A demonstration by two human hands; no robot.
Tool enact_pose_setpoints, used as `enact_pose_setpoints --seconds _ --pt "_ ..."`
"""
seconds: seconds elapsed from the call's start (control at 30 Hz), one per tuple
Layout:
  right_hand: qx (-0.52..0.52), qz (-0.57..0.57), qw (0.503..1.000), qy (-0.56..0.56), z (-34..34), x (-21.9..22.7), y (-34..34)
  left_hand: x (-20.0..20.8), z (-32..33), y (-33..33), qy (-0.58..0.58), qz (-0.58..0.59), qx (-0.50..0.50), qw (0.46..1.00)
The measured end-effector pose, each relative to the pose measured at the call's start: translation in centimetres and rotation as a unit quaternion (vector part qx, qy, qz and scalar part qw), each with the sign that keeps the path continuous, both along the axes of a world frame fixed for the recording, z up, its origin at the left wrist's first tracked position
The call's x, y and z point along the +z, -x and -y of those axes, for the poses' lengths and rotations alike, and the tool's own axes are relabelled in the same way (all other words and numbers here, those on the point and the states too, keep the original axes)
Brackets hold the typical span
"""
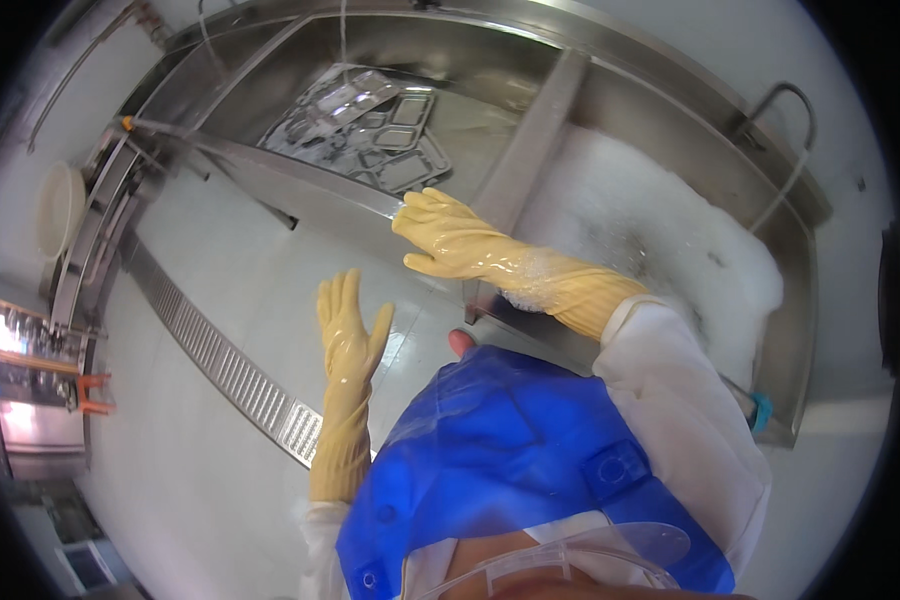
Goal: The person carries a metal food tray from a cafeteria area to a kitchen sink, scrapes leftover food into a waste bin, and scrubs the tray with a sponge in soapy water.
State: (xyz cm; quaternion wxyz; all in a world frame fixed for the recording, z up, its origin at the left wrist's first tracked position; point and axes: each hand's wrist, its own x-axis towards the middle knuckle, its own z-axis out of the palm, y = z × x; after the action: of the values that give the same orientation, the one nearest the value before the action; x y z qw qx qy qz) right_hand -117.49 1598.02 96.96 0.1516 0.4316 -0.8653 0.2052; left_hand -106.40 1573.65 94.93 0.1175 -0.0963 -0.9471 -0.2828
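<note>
Both my hands wear long yellow rubber gloves, wet and shiny. My left hand (348, 328) is held over the floor with its fingers stretched and thumb apart, holding nothing. My right hand (448, 238) reaches across by the front rim of the steel sink (345, 185), fingers extended and empty; I cannot tell whether it touches the rim. Suds cling to that glove's wrist. Beyond it, several metal compartment trays (407, 118) lie loosely piled in a basin, some of them wet with foam. White suds (670, 215) fill much of the basin at the right, under my right forearm.
A broad steel divider (538, 135) separates the two basins. A bent tap pipe (808, 110) rises at the far right. A teal object (761, 411) sits on the right basin's edge. A floor drain grate (215, 350) runs at the left, near an orange stool (94, 394).
</note>
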Motion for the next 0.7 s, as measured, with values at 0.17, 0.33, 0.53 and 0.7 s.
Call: enact_pose_setpoints --seconds 0.17,0.33,0.53,0.7 --pt "-0.101 0.247 0.961 0.076 3.7 -0.9 5.0 2.5 -1.8 4.5 -0.065 0.0 -0.047 0.997" --pt "-0.168 0.356 0.918 0.053 6.2 2.9 11.4 6.5 -8.6 9.1 0.023 -0.184 -0.258 0.948" --pt "-0.109 0.393 0.913 -0.002 7.8 2.8 14.3 6.4 -15.8 16.2 0.049 -0.401 -0.308 0.861" --pt "-0.058 0.429 0.901 -0.04 9.7 1.5 14.0 8.2 -11.5 16.5 0.081 -0.32 -0.238 0.913"
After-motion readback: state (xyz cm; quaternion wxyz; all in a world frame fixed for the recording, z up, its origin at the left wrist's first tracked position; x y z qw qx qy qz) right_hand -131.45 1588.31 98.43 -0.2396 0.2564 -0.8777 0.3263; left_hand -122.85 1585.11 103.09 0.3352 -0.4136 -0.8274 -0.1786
